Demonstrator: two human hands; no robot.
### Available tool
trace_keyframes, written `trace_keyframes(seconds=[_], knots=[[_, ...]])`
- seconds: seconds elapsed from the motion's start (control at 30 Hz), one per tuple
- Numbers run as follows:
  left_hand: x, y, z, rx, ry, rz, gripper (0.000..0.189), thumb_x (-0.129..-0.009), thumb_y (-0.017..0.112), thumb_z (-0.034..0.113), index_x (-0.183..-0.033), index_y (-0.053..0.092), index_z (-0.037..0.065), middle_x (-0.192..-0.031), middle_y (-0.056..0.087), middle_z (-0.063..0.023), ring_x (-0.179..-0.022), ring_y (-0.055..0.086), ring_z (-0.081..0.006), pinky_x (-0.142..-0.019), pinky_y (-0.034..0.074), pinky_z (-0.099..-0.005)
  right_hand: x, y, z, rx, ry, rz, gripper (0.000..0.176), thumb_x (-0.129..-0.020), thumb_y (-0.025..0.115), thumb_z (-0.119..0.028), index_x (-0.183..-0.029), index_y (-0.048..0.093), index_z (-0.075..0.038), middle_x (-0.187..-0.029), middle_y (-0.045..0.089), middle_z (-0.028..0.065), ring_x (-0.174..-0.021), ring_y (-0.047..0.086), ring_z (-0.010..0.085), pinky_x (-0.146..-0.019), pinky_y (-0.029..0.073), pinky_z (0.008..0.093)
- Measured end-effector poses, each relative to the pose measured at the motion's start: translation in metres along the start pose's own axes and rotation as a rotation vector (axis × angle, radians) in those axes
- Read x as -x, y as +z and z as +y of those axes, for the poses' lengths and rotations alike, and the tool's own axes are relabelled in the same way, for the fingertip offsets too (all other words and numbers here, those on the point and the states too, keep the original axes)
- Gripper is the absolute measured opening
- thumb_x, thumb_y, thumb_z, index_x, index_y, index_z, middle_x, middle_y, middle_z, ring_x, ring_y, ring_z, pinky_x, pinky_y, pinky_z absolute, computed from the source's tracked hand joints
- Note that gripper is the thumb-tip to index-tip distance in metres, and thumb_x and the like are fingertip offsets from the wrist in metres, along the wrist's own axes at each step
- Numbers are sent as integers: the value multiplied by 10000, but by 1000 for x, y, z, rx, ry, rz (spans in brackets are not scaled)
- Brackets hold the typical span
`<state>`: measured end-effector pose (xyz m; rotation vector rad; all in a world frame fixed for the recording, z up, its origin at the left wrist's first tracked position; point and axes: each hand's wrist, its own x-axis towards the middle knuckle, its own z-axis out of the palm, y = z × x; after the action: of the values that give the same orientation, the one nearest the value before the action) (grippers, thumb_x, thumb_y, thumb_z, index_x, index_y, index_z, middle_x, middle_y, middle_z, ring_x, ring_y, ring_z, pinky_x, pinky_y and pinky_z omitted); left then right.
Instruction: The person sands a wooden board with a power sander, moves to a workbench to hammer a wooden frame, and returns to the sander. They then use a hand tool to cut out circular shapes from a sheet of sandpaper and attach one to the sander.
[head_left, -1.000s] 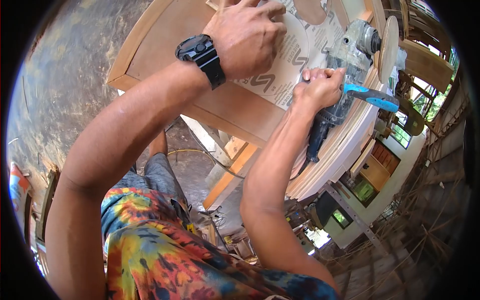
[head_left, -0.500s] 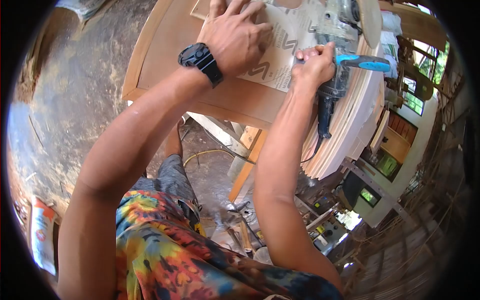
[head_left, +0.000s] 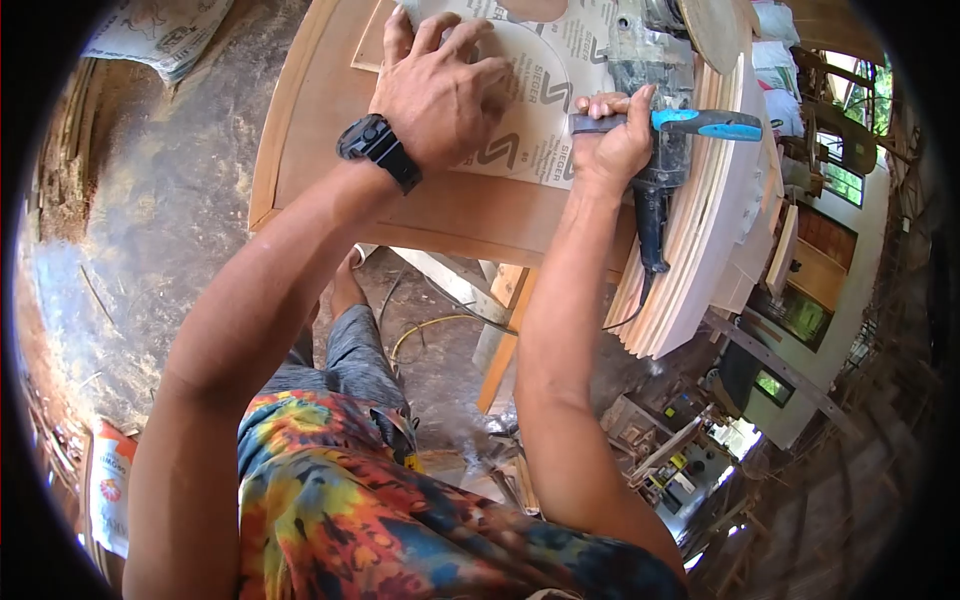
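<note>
My left hand (head_left: 437,95) lies with its fingers spread on a sheet of sandpaper (head_left: 545,150), printed side up with "SIEGER" lettering. A curved line runs across the sheet beside the fingers. My right hand (head_left: 612,140) is closed around a tool with a black and blue handle (head_left: 712,124); its dark front end points left over the sheet's edge, and its kind is not clear. Under the sheet is a framed wooden panel (head_left: 340,170). Just right of my right hand, a dusty power tool (head_left: 655,130) with a black grip lies on stacked boards.
The stack of boards (head_left: 690,240) has a ragged front edge. A round disc (head_left: 715,35) rests by the power tool's top end. Below the panel, a cord (head_left: 460,300) and a wooden leg (head_left: 505,345) show. A white and orange sack (head_left: 108,490) stands at lower left.
The view has shifted a little. Both hands have moved slightly left, and more of the sheet's printing and curved line shows between them. The right hand keeps its grip on the tool.
</note>
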<state>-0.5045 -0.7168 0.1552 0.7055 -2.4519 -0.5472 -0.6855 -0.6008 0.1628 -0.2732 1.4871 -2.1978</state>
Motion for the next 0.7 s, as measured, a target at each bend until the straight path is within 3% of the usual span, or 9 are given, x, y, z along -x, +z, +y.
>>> trace_keyframes(seconds=[0.23, 0.27, 0.3, 0.47, 0.53, 0.7], knots=[[-11, 1, 4, -110, 7, -107, 384, -820, 734, 302, -1197, 719, 230, -1430, 545, -87, -1373, 423, -325, -1180, 179, -603, -4, 0, -1, -23, 20, 7, 527, -1029, 559, -456, -645, 421, -121, -617, 397, 18, -590, 378, 151, -581, 355, 317], [-19, 5, 2, -71, 117, -178, 376, -827, 731, 288, -1197, 718, 227, -1436, 538, -99, -1373, 422, -333, -1182, 187, -588, -5, 1, -4, -7, -6, -13, 533, -1036, 545, -455, -643, 405, -124, -613, 393, 16, -570, 367, 148, -557, 343, 314], [-27, 9, 1, -29, 224, -250, 368, -833, 727, 274, -1198, 716, 223, -1442, 532, -112, -1374, 421, -341, -1184, 196, -573, -6, 5, -2, 0, -26, 47, 540, -1007, 617, -432, -626, 399, -116, -577, 392, 0, -493, 370, 129, -482, 336, 302], [-50, 24, -10, 15, 434, -265, 379, -856, 722, 283, -1231, 701, 234, -1477, 501, -131, -1390, 409, -342, -1179, 240, -524, -15, 10, -1, -53, 12, 124, 544, -1012, 606, -434, -625, 374, -131, -560, 369, -8, -469, 356, 121, -455, 306, 289], [-53, 28, -18, 34, 540, -257, 424, -896, 689, 329, -1315, 653, 272, -1485, 502, -103, -1421, 376, -345, -1182, 226, -564, -16, 9, 2, -36, 32, 108, 535, -1014, 604, -425, -628, 373, -135, -555, 365, -11, -469, 355, 117, -455, 303, 290], [-47, 32, -16, -86, 562, -309, 499, -953, 592, 393, -1444, 532, 329, -1525, 471, -39, -1463, 325, -338, -1192, 156, -648, -14, 9, 3, -59, -8, 146, 531, -1019, 593, -424, -632, 368, -139, -550, 360, -19, -453, 330, 114, -443, 276, 293]])
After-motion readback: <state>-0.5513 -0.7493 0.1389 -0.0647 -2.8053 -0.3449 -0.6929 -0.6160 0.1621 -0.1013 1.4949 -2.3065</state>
